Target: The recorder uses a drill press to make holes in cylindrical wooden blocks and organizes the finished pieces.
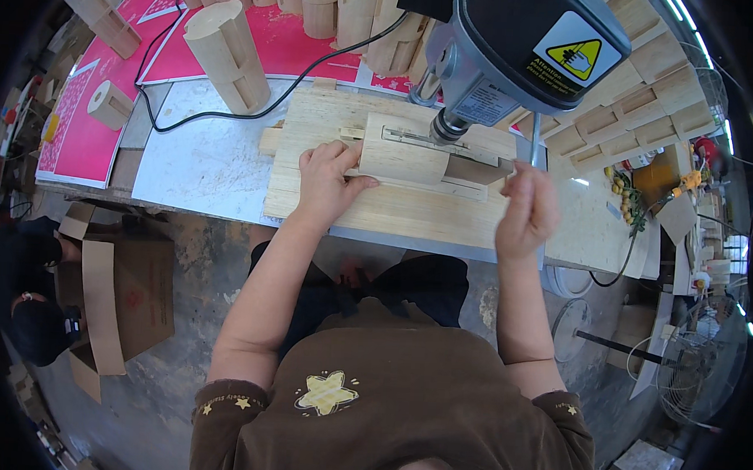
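Note:
A pale wooden block [405, 162] with a cut-out in its side lies on a wooden board [302, 200], beneath the chuck [450, 127] of a drill press [519, 48]. My left hand [330, 181] grips the block's left end, its thumb along the front edge. Closed, my right hand [529, 210] is raised at the block's right, where the drill press's metal lever [535, 141] meets its fingers. The chuck hides part of the block's top, so I cannot tell whether a bit touches the wood.
A tall wooden cylinder [226, 56] and a short one [110, 106] stand at the left. A black cable [273, 104] crosses the table. More wooden blocks [642, 112] are stacked at the back right. At lower left, a person [33, 304] bends beside a cardboard box [130, 300].

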Available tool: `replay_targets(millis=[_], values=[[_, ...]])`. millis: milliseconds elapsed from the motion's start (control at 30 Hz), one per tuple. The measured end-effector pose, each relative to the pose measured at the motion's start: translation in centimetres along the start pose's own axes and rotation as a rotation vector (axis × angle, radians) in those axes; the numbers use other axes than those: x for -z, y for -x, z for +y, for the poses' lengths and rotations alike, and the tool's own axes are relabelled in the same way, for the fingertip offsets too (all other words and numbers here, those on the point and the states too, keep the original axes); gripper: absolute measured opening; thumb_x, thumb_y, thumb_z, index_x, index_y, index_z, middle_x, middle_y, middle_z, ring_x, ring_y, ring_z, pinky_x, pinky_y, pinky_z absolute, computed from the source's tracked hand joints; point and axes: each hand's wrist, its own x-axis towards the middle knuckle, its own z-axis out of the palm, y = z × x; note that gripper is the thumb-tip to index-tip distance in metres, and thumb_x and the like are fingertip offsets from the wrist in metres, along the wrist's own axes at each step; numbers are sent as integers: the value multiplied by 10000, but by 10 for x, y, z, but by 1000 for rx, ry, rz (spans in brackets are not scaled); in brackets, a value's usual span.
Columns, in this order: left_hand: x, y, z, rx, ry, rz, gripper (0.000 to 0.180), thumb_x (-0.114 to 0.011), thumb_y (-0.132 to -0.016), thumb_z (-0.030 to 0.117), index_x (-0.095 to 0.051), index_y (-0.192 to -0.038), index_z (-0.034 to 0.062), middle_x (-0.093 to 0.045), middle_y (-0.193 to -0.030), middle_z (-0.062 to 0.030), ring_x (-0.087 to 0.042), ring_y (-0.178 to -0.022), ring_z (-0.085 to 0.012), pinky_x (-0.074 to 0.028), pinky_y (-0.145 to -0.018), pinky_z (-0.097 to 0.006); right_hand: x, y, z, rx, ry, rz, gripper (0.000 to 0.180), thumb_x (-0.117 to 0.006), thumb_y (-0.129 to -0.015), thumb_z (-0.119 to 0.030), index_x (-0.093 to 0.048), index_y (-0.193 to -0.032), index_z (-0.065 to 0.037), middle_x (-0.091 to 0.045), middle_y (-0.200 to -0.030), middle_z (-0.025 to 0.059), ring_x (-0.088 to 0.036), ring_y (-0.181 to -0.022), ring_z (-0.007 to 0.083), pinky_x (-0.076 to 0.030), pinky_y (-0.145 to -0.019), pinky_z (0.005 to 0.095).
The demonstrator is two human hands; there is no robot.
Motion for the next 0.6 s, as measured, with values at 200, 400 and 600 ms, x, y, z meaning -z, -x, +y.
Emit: replay_targets(millis=[200, 400, 600], values=[[-2, 0, -2, 7, 9, -5, 559, -755, -600, 292, -601, -1122, 167, -528, -804, -14, -506, -859, -211, -290, -813, -379, -14, 9, 18, 74, 12, -4, 109, -539, -827, -18, -602, -906, 24, -536, -656, 90, -474, -525, 174, -373, -493, 267], [-4, 3, 0, 37, -6, -3, 567, -762, -594, 294, -598, -1122, 171, -529, -804, -15, -506, -862, -218, -279, -821, -384, 24, -50, -22, 57, 78, 78, 134, -534, -856, -81, -607, -794, 13, -493, -606, 63, -442, -544, 117, -358, -509, 260], [-29, -5, 36, 6, 9, 60, 518, -746, -633, 294, -595, -1110, 158, -526, -834, -16, -505, -890, -222, -265, -881, -424, 28, -200, 50, 783, 565, -72, 282, -487, -880, -234, -623, -845, 11, -522, -628, 29, -442, -551, 83, -330, -508, 222]])
